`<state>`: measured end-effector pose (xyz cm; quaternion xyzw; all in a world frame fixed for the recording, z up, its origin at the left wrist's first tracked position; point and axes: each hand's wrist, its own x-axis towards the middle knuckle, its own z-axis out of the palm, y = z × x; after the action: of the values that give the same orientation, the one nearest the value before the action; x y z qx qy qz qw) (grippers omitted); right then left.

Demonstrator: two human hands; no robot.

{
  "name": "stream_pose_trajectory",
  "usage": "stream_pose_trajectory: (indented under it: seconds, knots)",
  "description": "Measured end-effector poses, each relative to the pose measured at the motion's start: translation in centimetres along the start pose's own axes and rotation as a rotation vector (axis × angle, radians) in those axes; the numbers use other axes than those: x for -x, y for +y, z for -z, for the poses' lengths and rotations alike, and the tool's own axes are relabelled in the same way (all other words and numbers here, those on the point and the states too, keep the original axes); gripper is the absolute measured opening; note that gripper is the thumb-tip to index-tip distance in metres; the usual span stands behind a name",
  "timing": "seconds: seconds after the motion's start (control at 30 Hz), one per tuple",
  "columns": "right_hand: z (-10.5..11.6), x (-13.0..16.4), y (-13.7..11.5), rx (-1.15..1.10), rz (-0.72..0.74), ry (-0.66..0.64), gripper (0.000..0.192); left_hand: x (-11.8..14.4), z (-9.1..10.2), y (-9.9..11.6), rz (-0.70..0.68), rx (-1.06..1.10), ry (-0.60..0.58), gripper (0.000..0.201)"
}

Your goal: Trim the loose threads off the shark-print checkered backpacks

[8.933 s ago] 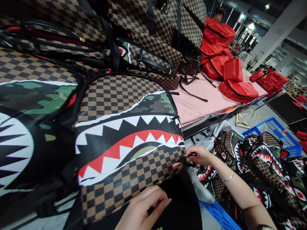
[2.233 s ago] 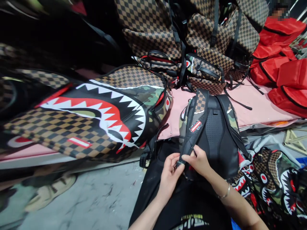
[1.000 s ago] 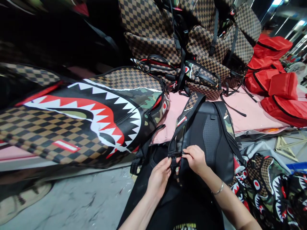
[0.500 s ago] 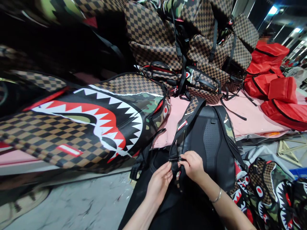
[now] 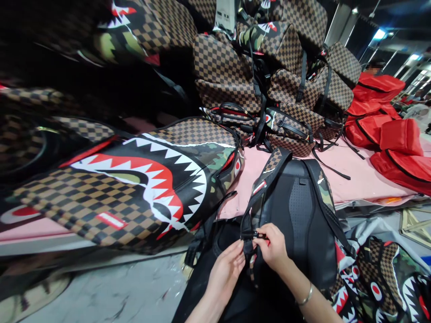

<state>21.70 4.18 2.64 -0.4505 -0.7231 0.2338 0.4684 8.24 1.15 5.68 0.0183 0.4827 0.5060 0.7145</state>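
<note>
Far off to the left of my hands lies a shark-mouth backpack (image 5: 141, 184) on the pink table (image 5: 350, 179), well apart from what I am handling. My left hand (image 5: 225, 273) is pinched narrow on the lower end of the shoulder strap (image 5: 261, 190), just below the small black buckle (image 5: 251, 235). Touching it on the right, my right hand (image 5: 274, 246) is closed on that buckle and on something red, too small to make out. The backpack (image 5: 299, 215) stands back-panel towards me, leaning on the table edge just above my hands. I judge I am working at the strap's buckle; next I would need a steady pull with the left while the right keeps the buckle square.
</note>
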Motion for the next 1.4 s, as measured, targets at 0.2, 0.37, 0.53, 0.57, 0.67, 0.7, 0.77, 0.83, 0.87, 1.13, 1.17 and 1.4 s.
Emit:
stream_pose_trajectory:
  seconds: [0.2, 0.37, 0.53, 0.57, 0.67, 0.7, 0.77, 0.83, 0.87, 1.13, 1.17, 1.4]
  knots:
    - [0.7, -0.4, -0.4, -0.212, -0.139, 0.057, 0.011, -0.1, 0.2, 0.3, 0.027, -0.003, 0.011, 0.016]
    - [1.7, 0.1, 1.0, 0.108, 0.115, -0.063, 0.012, -0.2, 0.4, 0.1, 0.031, 0.018, 0.0, 0.016]
    - [1.2, 0.1, 1.0, 0.171, 0.206, -0.11, 0.013, -0.3, 0.5, -0.2, 0.024, 0.031, -0.014, 0.015]
    - [1.2, 0.0, 0.8, 0.185, 0.213, -0.116, 0.013, -0.2, 0.5, -0.3, 0.022, 0.033, -0.012, 0.014]
    - [1.1, -0.2, 0.4, 0.233, 0.233, -0.126, 0.015, -0.2, 0.6, -0.4, 0.02, 0.034, -0.002, 0.014]
    - [1.1, -0.3, 0.3, 0.241, 0.237, -0.124, 0.015, -0.2, 0.6, -0.4, 0.023, 0.031, -0.001, 0.014]
    - [1.2, -0.3, 0.2, 0.218, 0.22, -0.091, 0.015, -0.2, 0.6, -0.4, 0.026, 0.024, -0.007, 0.014]
    - [1.3, -0.1, 0.0, 0.142, 0.16, -0.037, 0.013, -0.2, 0.7, -0.3, 0.021, 0.014, -0.018, 0.015]
    - [1.4, 0.0, -0.1, 0.092, 0.111, -0.011, 0.011, -0.2, 0.7, -0.3, 0.016, 0.011, -0.018, 0.016]
    - [1.3, 2.3, -0.9, -0.216, -0.268, -0.023, 0.038, 1.2, 1.8, -1.9, -0.348, -0.327, -0.213, 0.032]
    - [1.0, 2.3, -0.9, -0.189, -0.287, -0.027, 0.04, 1.0, 2.1, -2.4, -0.382, -0.394, -0.271, 0.033]
    - [-1.1, 1.8, -1.6, 0.109, -0.235, -0.09, 0.039, -0.6, 4.9, -3.3, -0.301, -0.979, -0.057, 0.057]
